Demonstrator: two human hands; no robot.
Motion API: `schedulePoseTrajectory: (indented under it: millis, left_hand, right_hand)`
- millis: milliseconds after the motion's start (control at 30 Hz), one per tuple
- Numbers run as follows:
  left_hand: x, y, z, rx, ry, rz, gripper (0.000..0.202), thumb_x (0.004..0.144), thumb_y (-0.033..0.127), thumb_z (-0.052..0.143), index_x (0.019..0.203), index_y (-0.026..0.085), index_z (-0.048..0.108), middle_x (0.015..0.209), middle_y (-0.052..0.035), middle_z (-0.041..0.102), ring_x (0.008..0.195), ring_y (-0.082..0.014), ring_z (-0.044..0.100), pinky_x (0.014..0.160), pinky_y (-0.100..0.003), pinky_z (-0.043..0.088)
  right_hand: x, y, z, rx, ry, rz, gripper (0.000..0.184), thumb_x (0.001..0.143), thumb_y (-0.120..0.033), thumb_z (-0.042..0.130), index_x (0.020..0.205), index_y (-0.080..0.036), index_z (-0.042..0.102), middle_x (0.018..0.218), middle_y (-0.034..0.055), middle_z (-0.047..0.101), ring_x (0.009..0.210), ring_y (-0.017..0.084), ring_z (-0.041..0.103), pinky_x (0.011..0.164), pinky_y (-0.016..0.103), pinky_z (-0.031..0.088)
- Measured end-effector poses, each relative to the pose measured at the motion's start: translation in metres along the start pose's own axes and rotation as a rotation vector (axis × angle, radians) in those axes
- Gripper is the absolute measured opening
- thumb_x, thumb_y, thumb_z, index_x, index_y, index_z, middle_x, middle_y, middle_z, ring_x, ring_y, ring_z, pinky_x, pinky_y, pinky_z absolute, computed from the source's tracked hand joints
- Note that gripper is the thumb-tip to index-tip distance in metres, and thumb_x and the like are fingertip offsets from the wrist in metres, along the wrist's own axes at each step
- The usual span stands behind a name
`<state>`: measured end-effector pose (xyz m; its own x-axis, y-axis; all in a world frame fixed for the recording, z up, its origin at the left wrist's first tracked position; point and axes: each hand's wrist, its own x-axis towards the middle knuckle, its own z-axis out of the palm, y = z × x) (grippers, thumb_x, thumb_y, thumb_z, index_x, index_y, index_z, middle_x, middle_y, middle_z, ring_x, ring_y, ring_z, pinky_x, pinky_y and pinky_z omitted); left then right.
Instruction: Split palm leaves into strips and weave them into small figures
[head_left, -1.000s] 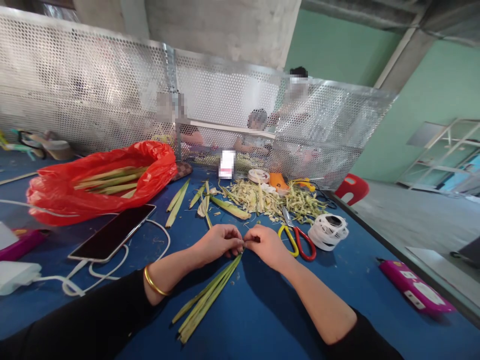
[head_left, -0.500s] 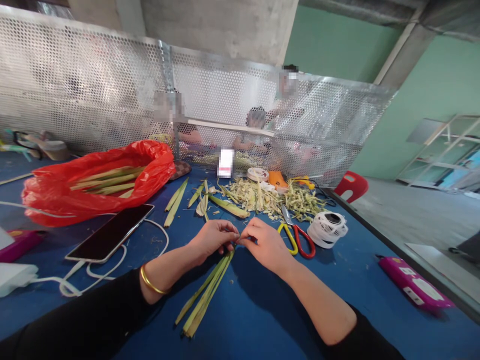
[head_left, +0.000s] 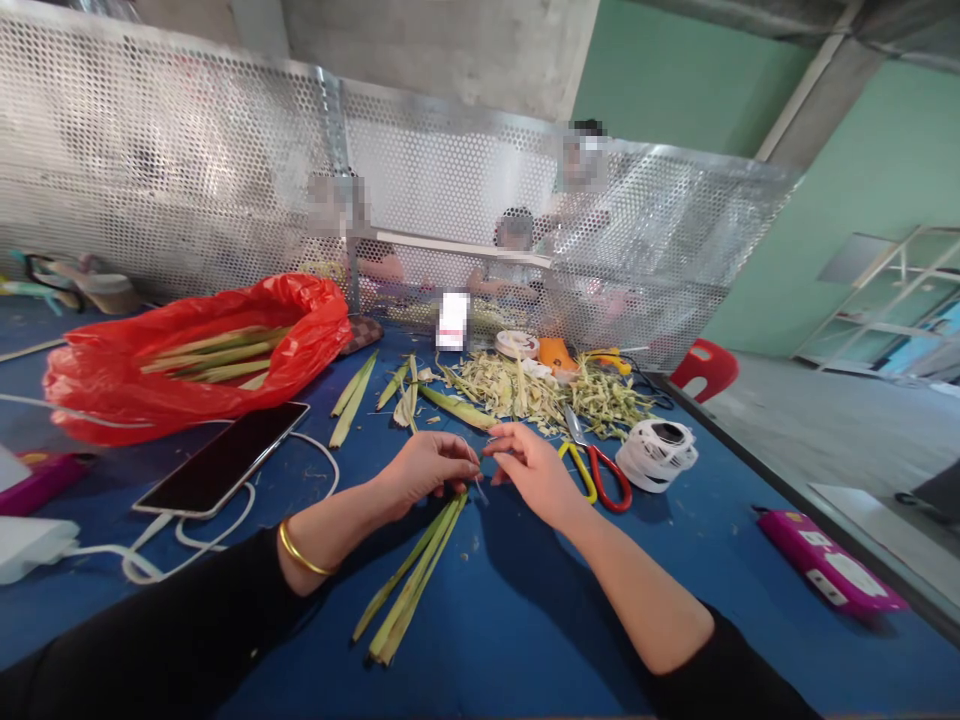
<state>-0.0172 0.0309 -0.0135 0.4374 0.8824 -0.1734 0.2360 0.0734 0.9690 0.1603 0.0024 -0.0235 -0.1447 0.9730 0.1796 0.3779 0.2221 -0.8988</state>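
Note:
My left hand (head_left: 433, 468), a gold bangle on its wrist, pinches the upper end of a bundle of long green-yellow leaf strips (head_left: 421, 572). The strips fan out toward me over the blue table (head_left: 555, 640). A fine pale thread (head_left: 481, 490) shows by the left fingertips. My right hand (head_left: 531, 470) is just beside the left, its fingers bent and drawn together near the thread; what they grip is too small to make out. Past the right hand lie scissors (head_left: 600, 468) with one yellow and one red handle, beside a white roll of tape or ribbon (head_left: 656, 456).
Leaf scraps (head_left: 510, 390) are heaped beyond my hands, with loose leaves (head_left: 354, 398) to their left. A red plastic bag (head_left: 112, 375) holds more leaves. A phone (head_left: 225, 458) with white cables lies left; a magenta pack (head_left: 829, 560) lies right. People sit behind a perforated screen (head_left: 442, 170).
The right fingertips have drawn slightly away from the left ones and loosened a little. The thread now shows between the hands. The left hand keeps its hold on the leaf bundle.

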Motion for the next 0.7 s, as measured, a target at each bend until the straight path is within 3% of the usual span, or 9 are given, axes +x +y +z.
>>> schedulePoseTrajectory:
  millis: [133,367,567,700]
  left_hand:
    - [-0.0005,0.0017,-0.0001,0.097,-0.008,0.052,0.016,0.061,0.029,0.067,0.070,0.016,0.063,0.059,0.0002,0.065,0.052,-0.0110,0.057,0.042,-0.018,0.033]
    - [0.0034,-0.0021,-0.0010,0.197,-0.015,0.164,0.006,0.063,0.022,0.061,0.065,0.017,0.064,0.059,0.0021,0.065,0.053,-0.0115,0.058,0.053,-0.022,0.043]
    - [-0.0016,-0.0027,-0.0013,0.621,0.127,0.376,0.013,0.067,0.017,0.054,0.068,0.019,0.066,0.060,0.0017,0.065,0.059,-0.0128,0.058,0.057,-0.021,0.039]
    - [-0.0064,-0.0009,0.0003,0.787,0.154,0.497,0.019,0.069,0.011,0.049,0.071,0.020,0.065,0.062,0.0017,0.064,0.058,-0.0116,0.056,0.057,-0.021,0.035]
  right_hand:
    - [0.0004,0.0021,0.0069,0.020,-0.134,-0.030,0.026,0.078,-0.009,0.043,0.098,-0.019,0.055,0.088,0.0023,0.066,0.060,0.011,0.062,0.064,0.026,0.050]
    - [-0.0026,-0.0011,0.0074,-0.137,-0.145,-0.139,0.025,0.077,-0.007,0.045,0.093,-0.021,0.058,0.083,0.0002,0.067,0.062,0.012,0.062,0.067,0.025,0.049]
    - [-0.0009,0.0036,0.0081,-0.142,-0.138,-0.105,0.017,0.079,-0.013,0.047,0.091,-0.019,0.058,0.080,0.0007,0.065,0.062,0.013,0.063,0.065,0.026,0.049]
    - [-0.0015,0.0035,0.0084,-0.161,-0.133,-0.091,0.017,0.079,-0.013,0.049,0.091,-0.019,0.059,0.080,0.0011,0.066,0.063,0.012,0.063,0.067,0.026,0.048]
